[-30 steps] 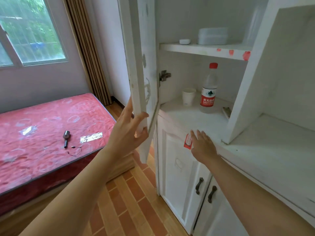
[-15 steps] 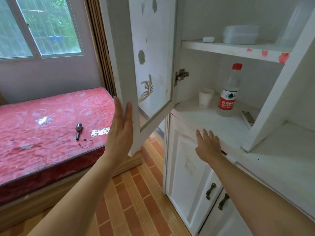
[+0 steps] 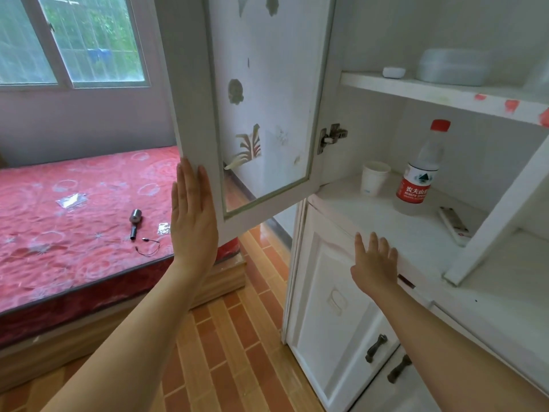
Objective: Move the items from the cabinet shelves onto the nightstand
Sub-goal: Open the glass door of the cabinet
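Swung wider than half a second ago, the door (image 3: 258,114) now stands well out from the cabinet (image 3: 487,292), and my left hand (image 3: 193,215) has gone from curling around its edge a second ago to lying flat against the frame. From the head camera I see that hand with fingers straight and together, palm pressed on the door's near left edge, gripping nothing. My right hand (image 3: 375,263) hovers at the front lip of the lower shelf (image 3: 371,215), fingers spread and relaxed, holding nothing; I cannot tell whether the fingertips touch the lip.

On that lower shelf stand a white cup (image 3: 375,178) at the far left and, just right of it, a bottle (image 3: 421,171) with a red cap and red label, upright. Nearer and to the right lies a flat white remote (image 3: 453,226), partly hidden by the cabinet's divider (image 3: 499,203). On the upper shelf (image 3: 445,95) sit a small white case (image 3: 393,72) and, right of it, a pale lidded box (image 3: 453,69). Red smudges mark that shelf's front edge.

Below the lower shelf are white doors with dark handles (image 3: 375,347). At the left is a bed (image 3: 74,227) with a red cover, where a small metal tool (image 3: 135,223) and a thin cord (image 3: 148,246) lie close together. A window (image 3: 71,40) is at the far left, and the floor (image 3: 231,337) is orange-brown tile.
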The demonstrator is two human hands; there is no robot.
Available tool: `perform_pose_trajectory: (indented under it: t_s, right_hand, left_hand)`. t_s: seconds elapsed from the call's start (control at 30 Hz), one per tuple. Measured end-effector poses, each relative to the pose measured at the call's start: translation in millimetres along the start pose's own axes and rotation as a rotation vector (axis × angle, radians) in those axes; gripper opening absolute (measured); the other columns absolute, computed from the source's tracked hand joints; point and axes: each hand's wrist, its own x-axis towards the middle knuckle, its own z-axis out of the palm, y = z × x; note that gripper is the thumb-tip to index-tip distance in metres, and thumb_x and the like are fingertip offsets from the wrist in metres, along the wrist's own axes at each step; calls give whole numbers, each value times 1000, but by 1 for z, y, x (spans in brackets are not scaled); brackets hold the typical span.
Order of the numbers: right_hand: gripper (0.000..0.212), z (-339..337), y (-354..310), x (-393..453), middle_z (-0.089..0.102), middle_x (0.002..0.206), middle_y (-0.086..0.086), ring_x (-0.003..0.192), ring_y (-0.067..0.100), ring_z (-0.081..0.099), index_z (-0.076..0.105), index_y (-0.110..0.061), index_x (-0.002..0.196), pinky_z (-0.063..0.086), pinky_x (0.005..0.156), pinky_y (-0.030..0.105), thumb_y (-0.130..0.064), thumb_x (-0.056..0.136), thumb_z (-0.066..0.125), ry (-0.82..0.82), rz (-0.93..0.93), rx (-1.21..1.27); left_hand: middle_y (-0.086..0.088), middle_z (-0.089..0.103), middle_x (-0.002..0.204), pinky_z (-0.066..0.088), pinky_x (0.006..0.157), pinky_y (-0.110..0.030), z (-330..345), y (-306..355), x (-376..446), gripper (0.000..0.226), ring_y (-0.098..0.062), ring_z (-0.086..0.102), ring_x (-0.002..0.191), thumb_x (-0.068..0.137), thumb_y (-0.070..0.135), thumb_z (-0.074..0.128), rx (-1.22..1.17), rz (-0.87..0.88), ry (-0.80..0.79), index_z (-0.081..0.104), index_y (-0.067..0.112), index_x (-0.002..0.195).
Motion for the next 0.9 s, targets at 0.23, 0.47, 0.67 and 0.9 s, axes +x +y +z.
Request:
perform_pose_trajectory:
  t_s: [0.23, 0.47, 0.67, 0.9]
  right_hand:
    - [72, 0, 0, -1, 3, 156, 14, 142, 34, 5, -1, -17, 147, 11, 115, 48, -28, 92, 44, 0, 5, 21]
    - [69, -3, 6, 0, 5, 156, 10, 143, 31, 7, 0, -19, 147, 12, 115, 46, -24, 92, 42, -6, 6, 82]
    - [66, -15, 11, 3, 17, 155, 6, 140, 27, 17, 8, -17, 147, 19, 114, 41, -23, 91, 43, -30, 22, 212]
    - [62, -46, 24, -5, 23, 153, 6, 141, 26, 18, 14, -15, 146, 24, 113, 40, -20, 93, 45, 102, 161, 555]
  left_hand:
    - [-25, 9, 153, -13, 117, -32, 18, -8, 8, 76, -34, 1, 142, 80, -14, 49, 90, -120, -46, 7, -7, 143]
    - [-27, 11, 152, -9, 117, -33, 36, -4, 8, 77, -34, 7, 143, 74, -3, 48, 31, -147, -169, 12, -10, 141]
    - [-26, 20, 150, -7, 116, -36, 47, 15, 19, 62, -36, 13, 142, 84, 9, 52, -109, -38, -254, 27, -4, 140]
    - [-19, 44, 139, 28, 109, -46, 64, 66, 43, 53, -36, 40, 129, 89, 23, 57, -334, 140, -427, 40, 3, 135]
